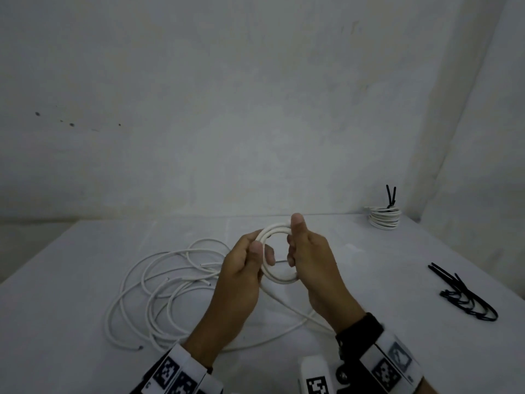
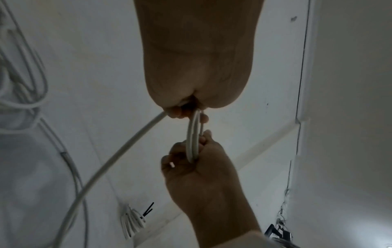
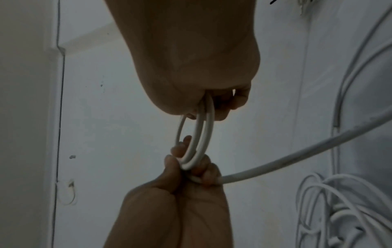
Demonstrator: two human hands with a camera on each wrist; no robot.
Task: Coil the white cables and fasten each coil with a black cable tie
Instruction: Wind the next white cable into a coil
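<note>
I see my left hand (image 1: 244,265) and right hand (image 1: 308,260) both gripping a small white cable coil (image 1: 277,253) above the table (image 1: 397,280). Loose white cable (image 1: 159,282) lies left; black cable ties (image 1: 466,294) right; a tied coil (image 1: 384,216) at the far corner.

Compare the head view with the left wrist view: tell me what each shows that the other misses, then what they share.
Only the head view shows the pile of loose black cable ties on the table's right side, and the full spread of loose white cable at left. Only the left wrist view shows the coil edge-on, its turns lying side by side. Both show the left hand and right hand gripping the coil, and the finished tied coil at the far corner.
</note>
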